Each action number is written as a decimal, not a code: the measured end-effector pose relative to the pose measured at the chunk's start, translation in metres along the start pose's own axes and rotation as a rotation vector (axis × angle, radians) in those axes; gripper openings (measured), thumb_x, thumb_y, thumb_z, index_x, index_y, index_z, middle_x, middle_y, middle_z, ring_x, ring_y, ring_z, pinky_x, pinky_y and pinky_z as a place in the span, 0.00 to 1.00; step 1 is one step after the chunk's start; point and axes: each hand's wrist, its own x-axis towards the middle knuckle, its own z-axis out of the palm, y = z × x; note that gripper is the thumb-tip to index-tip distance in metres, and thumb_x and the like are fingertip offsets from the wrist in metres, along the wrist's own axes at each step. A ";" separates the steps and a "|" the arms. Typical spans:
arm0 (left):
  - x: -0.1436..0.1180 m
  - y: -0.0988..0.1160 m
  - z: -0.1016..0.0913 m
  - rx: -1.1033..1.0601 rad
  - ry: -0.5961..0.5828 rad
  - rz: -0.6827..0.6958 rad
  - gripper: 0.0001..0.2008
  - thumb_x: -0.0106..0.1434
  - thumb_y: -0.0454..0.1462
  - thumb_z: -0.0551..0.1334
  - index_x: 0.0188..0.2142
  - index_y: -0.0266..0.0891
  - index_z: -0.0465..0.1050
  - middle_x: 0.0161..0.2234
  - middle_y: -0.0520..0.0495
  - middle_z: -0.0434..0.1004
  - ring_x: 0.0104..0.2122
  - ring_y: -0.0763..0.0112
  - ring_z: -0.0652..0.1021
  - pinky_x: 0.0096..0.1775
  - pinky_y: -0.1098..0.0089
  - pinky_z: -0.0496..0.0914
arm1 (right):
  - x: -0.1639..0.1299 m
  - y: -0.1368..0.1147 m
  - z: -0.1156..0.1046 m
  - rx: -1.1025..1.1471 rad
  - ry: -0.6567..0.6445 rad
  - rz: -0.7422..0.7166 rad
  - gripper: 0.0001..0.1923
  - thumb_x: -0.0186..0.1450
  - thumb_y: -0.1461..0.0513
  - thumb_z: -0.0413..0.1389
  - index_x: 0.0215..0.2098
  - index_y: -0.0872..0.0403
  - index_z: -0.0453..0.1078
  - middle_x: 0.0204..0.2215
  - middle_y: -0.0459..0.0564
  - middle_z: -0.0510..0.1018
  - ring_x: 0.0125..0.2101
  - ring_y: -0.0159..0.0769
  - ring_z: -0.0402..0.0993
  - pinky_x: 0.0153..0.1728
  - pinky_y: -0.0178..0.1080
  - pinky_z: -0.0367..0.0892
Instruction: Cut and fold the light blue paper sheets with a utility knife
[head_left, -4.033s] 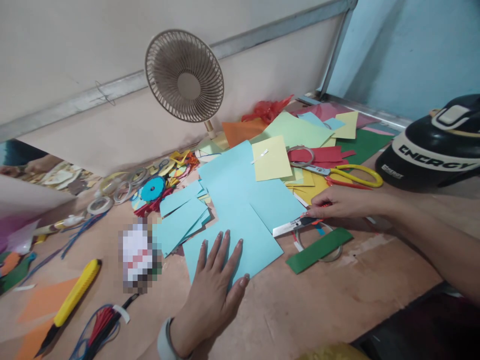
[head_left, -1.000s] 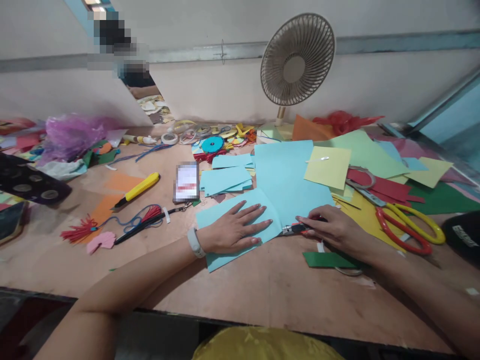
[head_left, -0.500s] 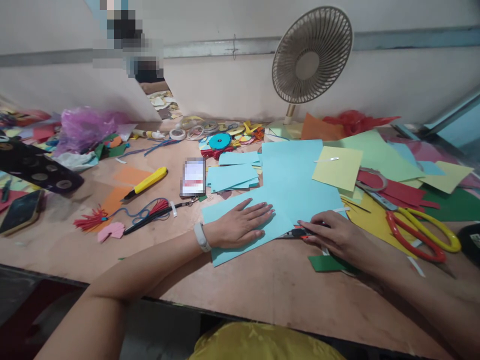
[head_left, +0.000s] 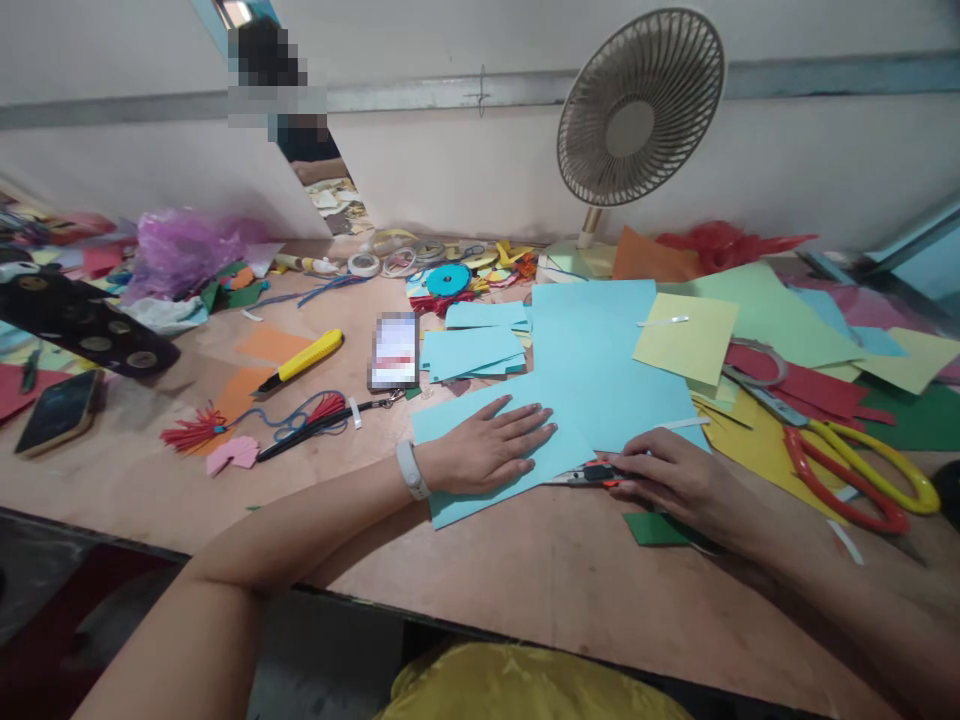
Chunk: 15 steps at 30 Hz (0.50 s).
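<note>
Paper-craft workbench: plywood table (head_left: 525,580) strewn with coloured paper sheets (head_left: 750,310), tape rolls (head_left: 365,264) at 12 o'clock, large scissors (head_left: 847,460) at 3 o'clock, desk fan (head_left: 637,110).

The left hand (head_left: 487,448) lies flat, palm down, fingers straight and slightly spread, pointing toward the right hand (head_left: 675,480). The right hand is curled, knuckles up, fingertips pinched together near the left fingertips. Both forearms stretch forward, converging

Wooden table (head_left: 570,590), coloured paper (head_left: 592,370), scissors (head_left: 847,455), fan (head_left: 637,110)
</note>
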 end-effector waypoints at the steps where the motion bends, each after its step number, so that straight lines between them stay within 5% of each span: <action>1: 0.000 0.000 0.000 0.004 -0.005 0.002 0.29 0.77 0.46 0.37 0.72 0.40 0.38 0.72 0.47 0.39 0.71 0.65 0.43 0.68 0.56 0.33 | -0.001 -0.001 0.000 -0.006 0.005 -0.009 0.12 0.71 0.60 0.53 0.50 0.52 0.74 0.38 0.53 0.75 0.36 0.37 0.74 0.36 0.39 0.73; 8: 0.000 -0.001 0.000 0.009 -0.032 -0.014 0.29 0.77 0.47 0.36 0.73 0.43 0.36 0.72 0.50 0.36 0.71 0.67 0.42 0.68 0.57 0.32 | 0.010 -0.010 0.011 -0.043 0.132 -0.060 0.10 0.71 0.60 0.53 0.46 0.52 0.75 0.35 0.53 0.78 0.34 0.40 0.75 0.33 0.41 0.73; 15: -0.001 0.000 0.000 0.027 -0.012 -0.010 0.28 0.77 0.46 0.36 0.72 0.40 0.40 0.72 0.48 0.38 0.71 0.66 0.43 0.68 0.56 0.33 | 0.008 -0.013 0.011 0.023 0.124 -0.051 0.09 0.70 0.61 0.54 0.45 0.48 0.75 0.36 0.52 0.79 0.36 0.40 0.76 0.34 0.41 0.74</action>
